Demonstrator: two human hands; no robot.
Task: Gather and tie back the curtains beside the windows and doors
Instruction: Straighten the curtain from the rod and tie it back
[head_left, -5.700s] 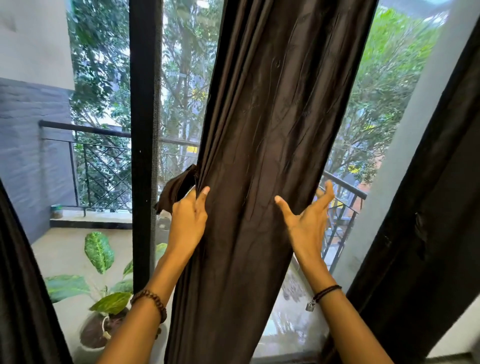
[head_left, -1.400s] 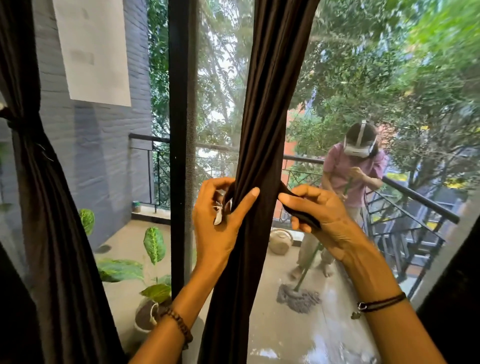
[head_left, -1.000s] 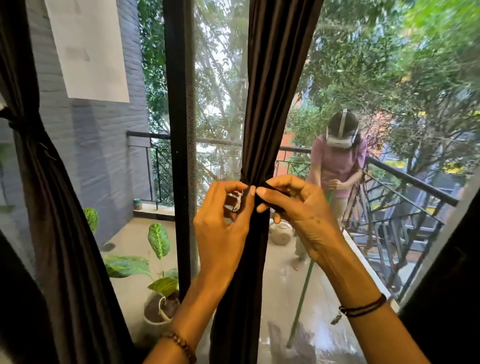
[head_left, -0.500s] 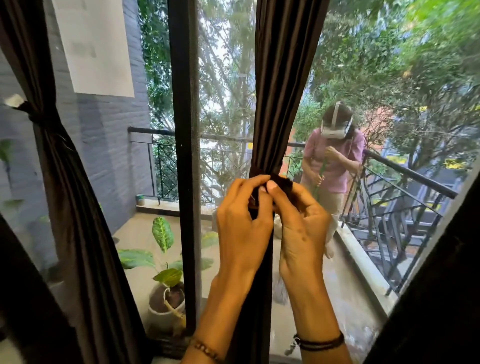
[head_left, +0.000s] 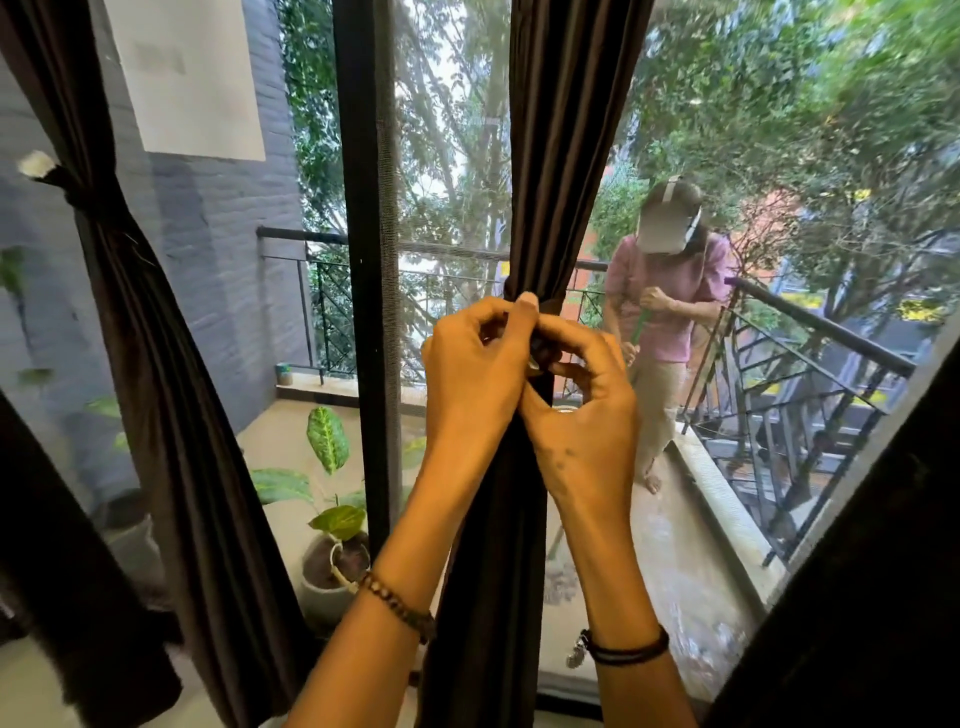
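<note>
A dark brown curtain (head_left: 561, 156) hangs gathered into a narrow bunch in front of the glass door, straight ahead. A matching tie-back band (head_left: 553, 306) circles it at its waist. My left hand (head_left: 475, 374) and my right hand (head_left: 582, 410) meet there, fingers curled and pinching the ends of the band against the bunch. The fastening itself is hidden behind my fingers. To the left, a second dark curtain (head_left: 156, 364) hangs tied with its own band (head_left: 78, 195).
A black door frame post (head_left: 369, 260) stands just left of the curtain. Another dark curtain (head_left: 857, 571) fills the right edge. Behind the glass, a person (head_left: 670, 312) mops the wet balcony near a metal railing (head_left: 810, 353), and a potted plant (head_left: 332, 519) stands low left.
The wide curtain has been gathered into a narrow bunch and the band wrapped round it. In the last second my hands closed together at the waist and now work the band ends.
</note>
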